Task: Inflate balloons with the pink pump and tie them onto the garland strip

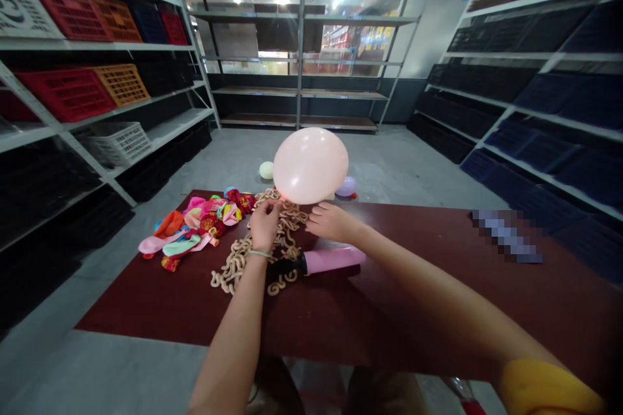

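A large pale pink inflated balloon stands above the far edge of the table. My left hand pinches it at its neck, thumb and fingers pressed together. My right hand is just below the balloon's right side, its fingers curled inward; whatever they hold, if anything, is hidden. Beneath both hands spreads a heap of tan, curled, cord-like pieces. A pink balloon pump with a black end lies across the heap's right side, below my right hand.
Colourful uninflated balloons are piled on the left of the dark red table. A blurred flat item lies at its right. On the floor beyond are a pale balloon and a lilac balloon. Shelves with crates surround the area.
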The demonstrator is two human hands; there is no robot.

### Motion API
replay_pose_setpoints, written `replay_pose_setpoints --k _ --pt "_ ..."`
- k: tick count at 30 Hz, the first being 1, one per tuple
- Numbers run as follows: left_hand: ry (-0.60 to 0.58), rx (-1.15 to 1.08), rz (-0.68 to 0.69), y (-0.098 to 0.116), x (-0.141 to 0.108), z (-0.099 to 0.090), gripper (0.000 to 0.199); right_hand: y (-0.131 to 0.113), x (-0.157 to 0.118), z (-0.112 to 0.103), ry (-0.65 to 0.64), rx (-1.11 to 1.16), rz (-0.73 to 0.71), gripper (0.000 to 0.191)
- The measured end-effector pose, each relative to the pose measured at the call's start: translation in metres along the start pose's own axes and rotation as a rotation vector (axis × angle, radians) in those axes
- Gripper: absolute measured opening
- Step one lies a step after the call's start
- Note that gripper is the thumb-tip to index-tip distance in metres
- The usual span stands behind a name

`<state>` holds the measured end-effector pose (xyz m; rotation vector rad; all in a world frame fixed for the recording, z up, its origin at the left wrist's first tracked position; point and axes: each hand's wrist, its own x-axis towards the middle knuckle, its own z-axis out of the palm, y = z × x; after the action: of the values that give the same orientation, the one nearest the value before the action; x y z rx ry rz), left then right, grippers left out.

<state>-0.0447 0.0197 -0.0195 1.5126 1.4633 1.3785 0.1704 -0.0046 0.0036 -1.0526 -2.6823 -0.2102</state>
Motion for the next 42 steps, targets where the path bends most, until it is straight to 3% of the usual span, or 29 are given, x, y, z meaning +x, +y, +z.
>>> replay_pose_setpoints --k 6,10,14,19,25,31,37,42 --pt "-0.006 0.082 0.028 0.001 -0.002 0.004 0.027 0.013 0.009 0.04 0.072 0.089 0.454 0.023" --pt "0.0 0.118 0.035 0.003 -0.003 0.002 0.027 0.013 0.019 0.055 0.067 0.094 0.506 0.014" --pt "0.021 0.105 0.031 0.004 -0.003 0.0 0.026 0.005 0.018 0.051 0.073 0.095 0.491 0.014" --pt "0.014 0.097 0.023 0.006 -0.003 0.0 0.029 -0.002 0.002 0.012 0.147 0.119 0.451 0.022" --pt "-0.006 0.105 0.051 0.007 -0.005 0.002 0.029 0.001 0.0 -0.039 0.395 0.36 0.443 0.021" --pt "-0.01 0.118 0.049 0.008 -0.007 0.004 0.027 0.004 0.005 -0.067 0.384 0.61 0.487 0.019" --pt "-0.047 0.142 0.113 0.013 -0.012 0.007 0.03 0.005 0.017 -0.121 0.451 0.421 0.382 0.021" --pt "-0.073 0.17 0.18 0.016 -0.019 0.012 0.03 0.004 0.058 -0.16 0.52 0.261 0.356 0.021"
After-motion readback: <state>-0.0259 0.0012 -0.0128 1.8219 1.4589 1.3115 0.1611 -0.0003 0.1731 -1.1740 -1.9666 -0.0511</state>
